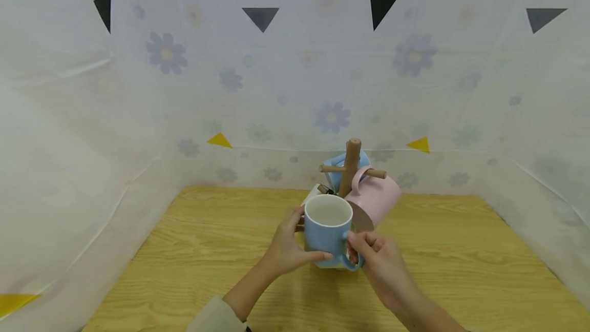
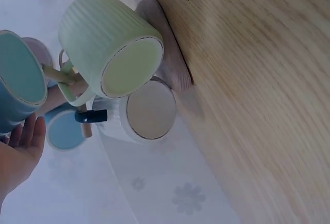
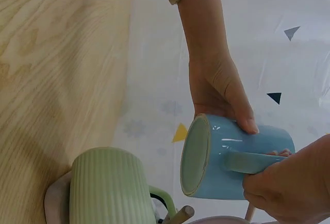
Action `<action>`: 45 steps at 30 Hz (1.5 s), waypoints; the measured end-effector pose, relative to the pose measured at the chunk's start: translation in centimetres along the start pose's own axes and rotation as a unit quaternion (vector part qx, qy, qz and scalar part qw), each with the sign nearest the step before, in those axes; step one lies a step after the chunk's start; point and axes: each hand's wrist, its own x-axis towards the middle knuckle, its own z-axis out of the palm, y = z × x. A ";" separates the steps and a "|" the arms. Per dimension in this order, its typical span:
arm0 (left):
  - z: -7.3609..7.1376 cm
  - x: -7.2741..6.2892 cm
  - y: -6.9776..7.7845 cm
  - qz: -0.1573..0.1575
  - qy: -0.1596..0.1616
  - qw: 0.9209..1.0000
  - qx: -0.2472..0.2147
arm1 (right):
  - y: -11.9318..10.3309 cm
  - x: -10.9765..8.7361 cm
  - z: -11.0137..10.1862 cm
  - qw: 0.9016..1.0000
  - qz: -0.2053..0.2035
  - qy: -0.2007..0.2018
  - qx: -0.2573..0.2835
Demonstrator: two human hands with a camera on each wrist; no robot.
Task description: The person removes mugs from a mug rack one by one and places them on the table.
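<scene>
Wooden stand (image 1: pixel 352 157) on tbl (image 1: pixel 221 250) carries tilted mugs, incl. pink mug (image 1: pixel 379 196) & green mug (image 2: pixel 98 33), prob. hung by handles so pegs take the wt. Blue mug (image 1: pixel 326 237) is held above tbl, opening up, btwn both hands in front of stand. L hand (image 1: pixel 288 246) clasps its side, thumb across front, prob. to steady it; R hand (image 1: pixel 380 260) pinches handle (image 3: pixel 242 161), body just left of those fingers.
</scene>
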 end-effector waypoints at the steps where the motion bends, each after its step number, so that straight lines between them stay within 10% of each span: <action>1: 0.0 0.0 0.0 0.004 -0.012 1.000 0.004 | 0.2 -0.1 0.0 1.000 0.001 0.009 0.002; 10: -1.4 0.9 -0.6 0.025 -0.071 0.995 0.070 | 1.0 -1.6 -0.9 0.998 -0.018 0.055 -0.017; 14: -2.2 1.4 -0.8 0.005 -0.075 0.992 0.104 | 1.4 -2.2 -2.3 0.999 -0.029 0.012 -0.029; 21: -2.7 3.5 0.3 -0.041 0.006 0.987 0.153 | 2.2 -3.0 -5.6 0.995 -0.026 -0.096 -0.028; 28: -2.7 6.6 1.4 -0.011 0.081 0.963 0.256 | 3.4 -4.0 -8.5 0.988 -0.093 -0.122 0.017; 33: -2.5 8.0 1.4 0.045 0.106 0.933 0.342 | 3.9 -4.7 -9.8 0.996 -0.082 -0.026 -0.018; 40: -1.9 9.3 1.0 0.127 0.132 0.851 0.492 | 4.5 -4.9 -11.6 0.997 -0.066 0.040 -0.022; 45: -1.1 9.5 0.9 0.152 0.139 0.831 0.516 | 4.5 -5.1 -12.9 0.995 -0.041 0.089 -0.023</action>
